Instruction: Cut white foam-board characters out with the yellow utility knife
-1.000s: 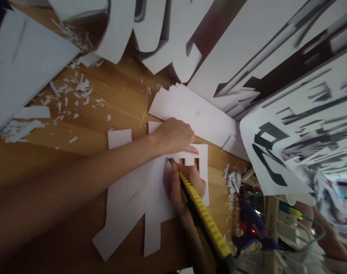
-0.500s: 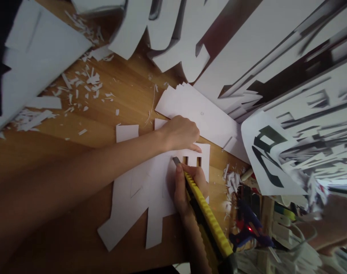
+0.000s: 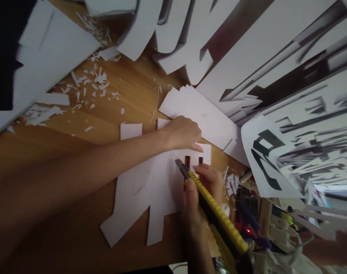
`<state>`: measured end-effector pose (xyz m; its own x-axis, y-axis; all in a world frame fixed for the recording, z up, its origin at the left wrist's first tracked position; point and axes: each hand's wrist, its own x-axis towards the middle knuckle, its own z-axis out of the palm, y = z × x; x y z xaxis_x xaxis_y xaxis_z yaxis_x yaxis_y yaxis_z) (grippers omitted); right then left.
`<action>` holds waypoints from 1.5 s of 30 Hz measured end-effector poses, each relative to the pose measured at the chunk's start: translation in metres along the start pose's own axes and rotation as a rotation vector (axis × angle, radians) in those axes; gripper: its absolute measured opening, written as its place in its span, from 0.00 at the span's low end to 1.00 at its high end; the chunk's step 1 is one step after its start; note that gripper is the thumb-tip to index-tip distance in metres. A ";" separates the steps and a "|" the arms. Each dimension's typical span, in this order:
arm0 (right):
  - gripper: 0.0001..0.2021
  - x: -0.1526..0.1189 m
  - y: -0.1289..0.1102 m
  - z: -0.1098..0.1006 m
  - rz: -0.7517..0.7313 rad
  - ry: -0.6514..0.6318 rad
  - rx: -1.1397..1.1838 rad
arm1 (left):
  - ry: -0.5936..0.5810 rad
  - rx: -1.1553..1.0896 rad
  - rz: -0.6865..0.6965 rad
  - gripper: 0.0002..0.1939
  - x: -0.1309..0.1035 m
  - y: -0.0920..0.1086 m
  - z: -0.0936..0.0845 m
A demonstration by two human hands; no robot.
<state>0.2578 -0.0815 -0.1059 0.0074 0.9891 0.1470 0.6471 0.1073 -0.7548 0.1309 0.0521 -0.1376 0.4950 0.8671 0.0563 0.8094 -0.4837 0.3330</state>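
Note:
A white board cut-out (image 3: pixel 133 182) shaped like a character lies flat on the wooden table, with small slots cut through its right part. My left hand (image 3: pixel 182 133) presses on its upper edge, fingers curled and the thumb stretched along the board near the slots. In my right hand (image 3: pixel 199 190) is a yellow and black utility knife (image 3: pixel 219 217), held like a pen. Its blade points up and left, close above the board just left of the slots; whether the tip touches cannot be made out. Thin pencil lines show on the board.
Paper scraps (image 3: pixel 96 82) litter the table at the upper left, beside a large white sheet (image 3: pixel 56 42). A white strip of board (image 3: pixel 202 114) lies beyond my left hand. Rightward are a printed sheet (image 3: pixel 266 156), a glue gun with a red light (image 3: pixel 249 230) and stacked cut-outs.
My right hand has drawn the knife back slightly toward the lower right, and its fingers have spread somewhat. My left hand stays pressed on the board. The whole view has shifted a little.

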 end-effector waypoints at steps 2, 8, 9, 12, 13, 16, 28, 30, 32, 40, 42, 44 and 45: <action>0.07 0.003 -0.007 0.002 -0.183 0.153 0.191 | 0.019 -0.001 0.005 0.34 0.000 0.000 0.001; 0.13 0.017 -0.022 0.018 -0.359 0.178 0.815 | 0.002 -0.020 0.001 0.31 -0.002 0.001 -0.005; 0.14 0.018 -0.022 0.021 -0.365 0.201 0.843 | -0.001 -0.024 0.002 0.31 -0.002 0.001 -0.005; 0.14 0.018 -0.019 0.026 -0.361 0.229 0.858 | -0.001 -0.038 0.007 0.30 -0.001 0.000 -0.004; 0.14 0.016 -0.018 0.026 -0.352 0.230 0.853 | 0.002 -0.043 0.009 0.30 0.000 -0.001 -0.004; 0.13 0.010 -0.015 0.023 -0.343 0.219 0.826 | 0.005 -0.043 0.011 0.31 0.001 -0.001 -0.002; 0.14 0.003 -0.015 0.016 -0.296 0.136 0.820 | -0.023 -0.061 0.008 0.32 -0.002 0.001 -0.007; 0.14 0.002 -0.016 0.014 -0.283 0.128 0.830 | -0.021 -0.060 0.006 0.32 -0.002 0.001 -0.007; 0.15 0.000 -0.017 0.014 -0.272 0.132 0.820 | -0.020 -0.058 0.004 0.32 -0.002 0.001 -0.006; 0.15 -0.007 -0.015 0.012 -0.285 0.126 0.796 | -0.008 -0.036 0.010 0.32 -0.001 0.001 -0.006; 0.15 -0.008 -0.014 0.011 -0.297 0.117 0.804 | -0.004 -0.031 0.010 0.32 -0.001 0.000 -0.006; 0.15 -0.009 -0.013 0.011 -0.299 0.117 0.814 | -0.001 -0.027 0.007 0.33 -0.001 0.000 -0.005; 0.15 -0.009 -0.013 0.011 -0.304 0.116 0.818 | 0.000 -0.024 0.005 0.33 -0.001 0.000 -0.005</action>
<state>0.2414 -0.0907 -0.1043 0.0302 0.8943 0.4465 -0.1146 0.4469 -0.8872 0.1288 0.0521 -0.1334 0.4995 0.8644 0.0580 0.7989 -0.4854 0.3552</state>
